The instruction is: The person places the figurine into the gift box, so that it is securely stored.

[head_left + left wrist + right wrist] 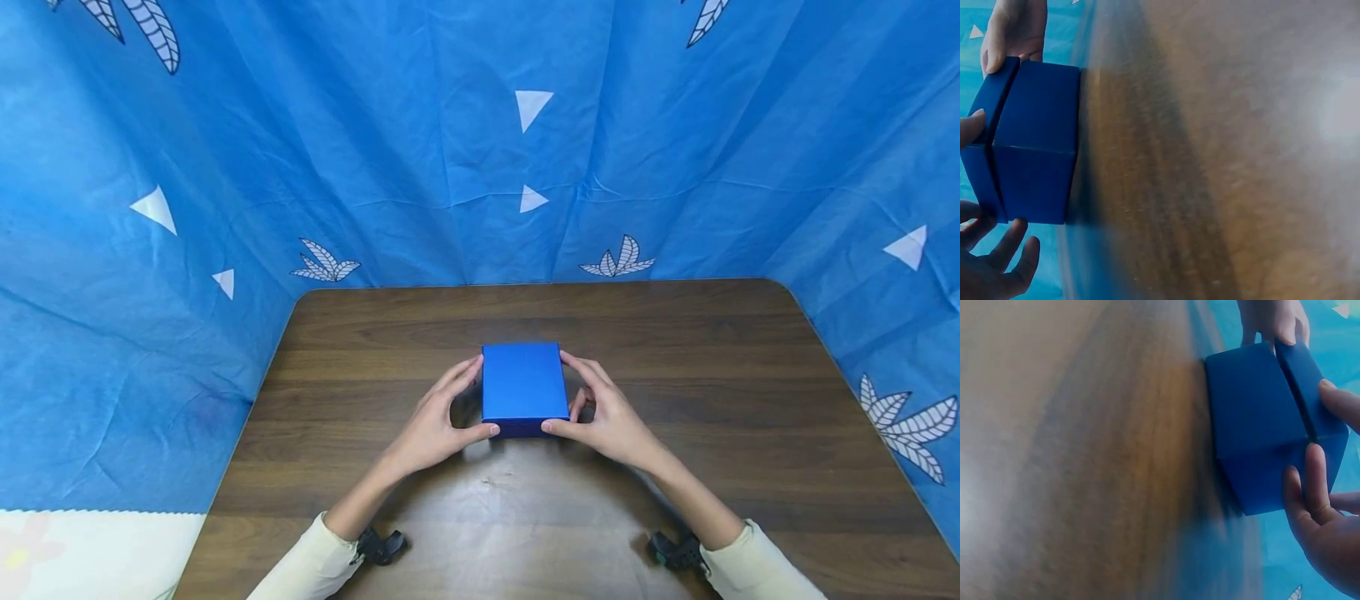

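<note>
A blue lidded box (523, 382) sits on the table between my two hands. A dark seam parts its shallow lid (999, 100) from the deeper base (1038, 106) in the left wrist view; the lid looks slightly tilted there. My left hand (429, 432) grips the lid's left side, thumb on the near face and fingers along the side. From the right, my right hand (613, 419) holds the lid the same way, thumb near the front corner. Two of its fingertips also touch the base's side (1263, 478) in the right wrist view. The box's inside is hidden.
The brown wooden table (375, 333) has rounded far corners. A blue curtain (480, 167) with white triangles and leaf prints hangs behind it and along both sides. Dark wrist straps (381, 547) sit at both cuffs. A pale cloth (90, 550) shows at lower left.
</note>
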`<state>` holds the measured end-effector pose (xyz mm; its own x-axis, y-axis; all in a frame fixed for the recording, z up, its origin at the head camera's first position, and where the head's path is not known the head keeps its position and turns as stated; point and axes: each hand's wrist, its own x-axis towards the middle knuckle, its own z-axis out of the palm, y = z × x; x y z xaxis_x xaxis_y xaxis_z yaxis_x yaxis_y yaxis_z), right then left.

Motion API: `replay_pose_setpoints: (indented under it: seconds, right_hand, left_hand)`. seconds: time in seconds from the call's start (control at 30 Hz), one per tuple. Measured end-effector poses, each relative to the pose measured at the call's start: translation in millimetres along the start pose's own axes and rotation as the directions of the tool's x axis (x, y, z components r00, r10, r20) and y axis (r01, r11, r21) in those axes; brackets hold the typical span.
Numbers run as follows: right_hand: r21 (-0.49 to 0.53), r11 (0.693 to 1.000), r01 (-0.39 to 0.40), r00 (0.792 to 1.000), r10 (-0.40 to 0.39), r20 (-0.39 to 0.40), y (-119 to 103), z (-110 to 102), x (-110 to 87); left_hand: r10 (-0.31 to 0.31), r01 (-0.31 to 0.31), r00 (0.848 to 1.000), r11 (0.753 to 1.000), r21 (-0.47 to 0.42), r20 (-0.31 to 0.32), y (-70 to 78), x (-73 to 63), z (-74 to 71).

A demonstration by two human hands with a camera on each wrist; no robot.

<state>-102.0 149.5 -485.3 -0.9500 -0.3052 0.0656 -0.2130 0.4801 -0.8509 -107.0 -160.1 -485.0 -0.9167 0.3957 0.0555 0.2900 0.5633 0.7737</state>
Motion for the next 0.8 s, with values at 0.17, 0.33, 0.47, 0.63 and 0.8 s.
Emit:
replay_pose_setpoints:
  seconds: [0.17, 0.33, 0.47, 0.63, 0.8]
  right_hand:
    - [-0.006, 1.000, -0.026, 1.000, 0.027, 0.015, 3.0, 5.9, -4.2]
    - [-0.015, 0.999, -0.047, 0.999, 0.047, 0.022, 5.3, 8.4, -5.3]
    - [-0.018, 0.998, -0.067, 0.997, 0.067, 0.034, 7.0, 9.6, -5.0]
    - [-0.015, 0.997, -0.082, 0.996, 0.083, 0.044, 10.6, 11.9, -5.9]
    - [-0.008, 0.998, -0.070, 0.997, 0.070, 0.045, 13.6, 13.9, -6.4]
  left_hand:
    - [-0.029, 0.029, 0.999, 0.999, 0.016, 0.026, -3.1, -4.2, 4.8]
    - [-0.036, 0.035, 0.999, 0.999, 0.029, 0.029, -4.9, -5.4, 10.1]
    - [-0.017, 0.016, 1.000, 0.999, 0.033, 0.016, -6.9, -4.4, 13.5]
    - [-0.028, 0.027, 0.999, 0.999, 0.042, 0.020, -8.9, -4.1, 16.2]
    - [-0.038, 0.037, 0.999, 0.998, 0.052, 0.023, -11.1, -5.4, 17.2]
